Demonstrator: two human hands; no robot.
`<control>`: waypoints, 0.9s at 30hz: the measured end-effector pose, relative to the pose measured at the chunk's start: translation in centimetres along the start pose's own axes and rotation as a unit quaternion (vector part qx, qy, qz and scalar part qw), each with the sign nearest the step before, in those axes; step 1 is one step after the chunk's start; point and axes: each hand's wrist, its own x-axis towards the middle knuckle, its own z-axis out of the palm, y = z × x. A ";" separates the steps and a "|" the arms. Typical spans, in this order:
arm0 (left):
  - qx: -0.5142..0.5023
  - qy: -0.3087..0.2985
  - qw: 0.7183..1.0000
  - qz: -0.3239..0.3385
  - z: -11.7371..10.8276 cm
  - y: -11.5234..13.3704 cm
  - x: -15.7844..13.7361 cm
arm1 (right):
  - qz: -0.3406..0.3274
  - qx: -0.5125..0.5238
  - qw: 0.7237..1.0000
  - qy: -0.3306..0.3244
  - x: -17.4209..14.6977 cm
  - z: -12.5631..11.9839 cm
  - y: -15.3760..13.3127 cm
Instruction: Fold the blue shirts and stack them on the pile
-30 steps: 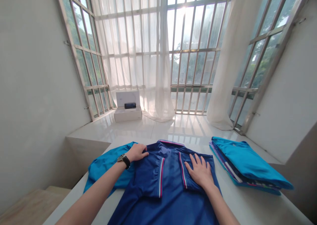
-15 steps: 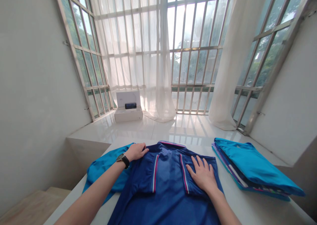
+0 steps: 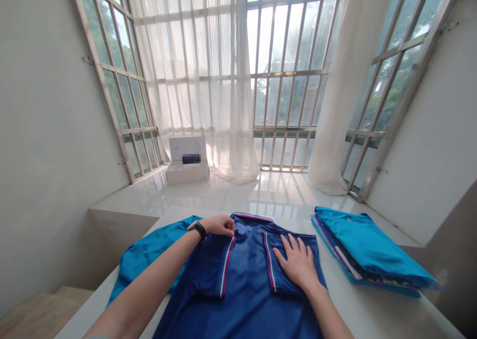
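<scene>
A navy polo shirt (image 3: pixel 246 269) lies spread in front of me, its collar away from me. Both sleeves are folded inward over the body, and each ends in a white-and-red striped cuff. At the top of the left-side cuff, my left hand (image 3: pixel 221 224) pinches the fabric with bent fingers; a dark-strapped watch (image 3: pixel 197 229) is on that wrist. My right hand (image 3: pixel 297 262) rests flat with fingers spread on the other folded sleeve, beside its striped cuff. A bright blue garment (image 3: pixel 145 254) lies at the left, partly under the navy shirt and behind my forearm.
Folded garments (image 3: pixel 372 244) are stacked at the right, a bright blue one on top. A white box (image 3: pixel 188 172) with a dark item stands on the sill (image 3: pixel 246 192), below sheer curtains (image 3: pixel 234 105) and barred windows. The white table (image 3: pixel 74 324) drops off at the left.
My left hand has moved right from the shirt's shoulder edge to the top of the striped cuff, and its fingers have closed there. My right hand stays flat. The view has shifted slightly.
</scene>
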 end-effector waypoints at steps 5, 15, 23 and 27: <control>-0.012 -0.030 0.999 -0.010 0.0 -0.4 -0.2 | -0.002 0.000 1.000 0.002 0.0 0.0 0.0; -0.039 0.119 0.991 0.039 1.1 -0.2 0.0 | -0.003 0.021 1.000 0.001 0.1 0.1 0.1; -0.022 0.178 0.982 0.060 4.0 0.6 0.2 | -0.005 0.014 1.000 -0.005 0.1 0.2 0.2; -0.005 0.185 0.982 0.045 4.0 1.1 -0.4 | -0.004 0.021 1.000 0.004 0.2 0.7 0.3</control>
